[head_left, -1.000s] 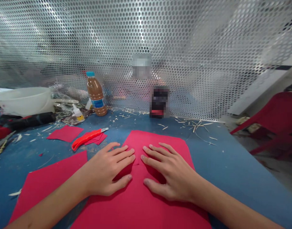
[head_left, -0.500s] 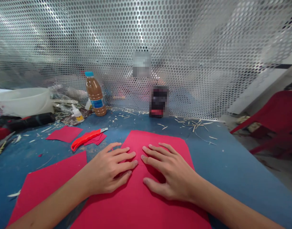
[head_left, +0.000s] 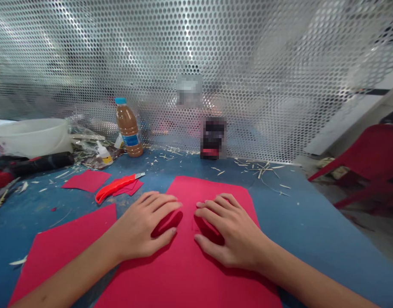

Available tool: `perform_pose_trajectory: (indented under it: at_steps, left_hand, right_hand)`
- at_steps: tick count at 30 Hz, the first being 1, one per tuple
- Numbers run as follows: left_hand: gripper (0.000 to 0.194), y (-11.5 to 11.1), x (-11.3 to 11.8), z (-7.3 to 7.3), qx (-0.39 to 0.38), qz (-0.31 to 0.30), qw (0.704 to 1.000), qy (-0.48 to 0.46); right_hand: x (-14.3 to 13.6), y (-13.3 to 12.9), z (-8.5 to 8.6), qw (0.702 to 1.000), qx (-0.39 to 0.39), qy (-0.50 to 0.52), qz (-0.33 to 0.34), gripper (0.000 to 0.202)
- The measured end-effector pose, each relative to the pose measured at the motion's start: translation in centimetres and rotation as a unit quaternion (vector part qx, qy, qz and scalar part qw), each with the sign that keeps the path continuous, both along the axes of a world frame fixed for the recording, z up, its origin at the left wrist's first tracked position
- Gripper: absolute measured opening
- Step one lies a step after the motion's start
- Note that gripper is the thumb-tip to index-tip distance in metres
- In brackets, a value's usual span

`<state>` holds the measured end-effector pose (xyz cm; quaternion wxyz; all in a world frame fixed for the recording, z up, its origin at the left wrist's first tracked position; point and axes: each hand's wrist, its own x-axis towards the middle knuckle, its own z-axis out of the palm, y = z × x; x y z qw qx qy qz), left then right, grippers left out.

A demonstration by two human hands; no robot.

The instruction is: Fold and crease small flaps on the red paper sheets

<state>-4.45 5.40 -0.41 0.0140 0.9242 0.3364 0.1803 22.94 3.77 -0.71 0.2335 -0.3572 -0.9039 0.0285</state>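
Observation:
A large red sheet (head_left: 196, 273) lies flat on the blue tabletop in front of me, its far corners trimmed. On its left half rests my left hand (head_left: 148, 226), fingers slightly bent and thumb apart, holding nothing. My right hand (head_left: 230, 231) sits on the right half in a similar curved pose, fingertips and thumb on the sheet. A narrow gap separates the two hands, and faint marks show on the red surface there. Under my left forearm is a second red sheet (head_left: 68, 248). Beyond it, a red-handled utility knife (head_left: 117, 187) lies on small red pieces.
A bottle of brown liquid (head_left: 129, 128), a small glue bottle (head_left: 104, 153), a white tub (head_left: 36, 137) and a black-and-red tool (head_left: 39, 164) stand or lie at the back left. Wood slivers (head_left: 263, 170) litter the table before a perforated metal panel (head_left: 248, 64). A red chair (head_left: 373, 158) is at right.
The fingers of both hands have bent more and drawn in, with the left fingers lifting into an arch. The sheets and knife have stayed put.

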Motion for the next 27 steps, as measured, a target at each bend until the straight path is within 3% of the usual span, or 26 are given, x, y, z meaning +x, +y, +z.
perform_pose_trajectory:
  at_steps: [3,13,18,21,23,27]
  left_hand:
    - [0.050,0.0,-0.1,-0.2,-0.022,0.040,0.999,0.009]
    - [0.039,0.3,0.0,0.0,-0.052,0.041,0.998,-0.020]
    - [0.033,0.3,0.1,-0.6,-0.019,0.028,0.999,-0.031]
    - [0.030,0.9,-0.5,-0.3,0.023,0.034,0.999,-0.027]
    - [0.033,1.6,-1.9,0.9,0.060,0.092,0.994,-0.006]
    - [0.042,4.0,-7.4,3.7,0.120,0.290,0.949,-0.017]
  right_hand:
    - [0.0,-0.1,0.1,1.000,-0.005,0.001,0.003,0.031]
    - [0.0,0.0,0.1,1.000,-0.007,-0.006,-0.005,0.038]
    - [0.0,0.0,0.2,1.000,-0.014,-0.009,-0.005,0.038]
    - [0.0,0.0,0.2,1.000,-0.014,-0.010,-0.002,0.037]
    - [0.0,0.0,0.2,1.000,-0.016,-0.013,-0.002,0.036]
    - [-0.1,0.1,0.3,1.000,-0.020,-0.017,-0.003,0.036]
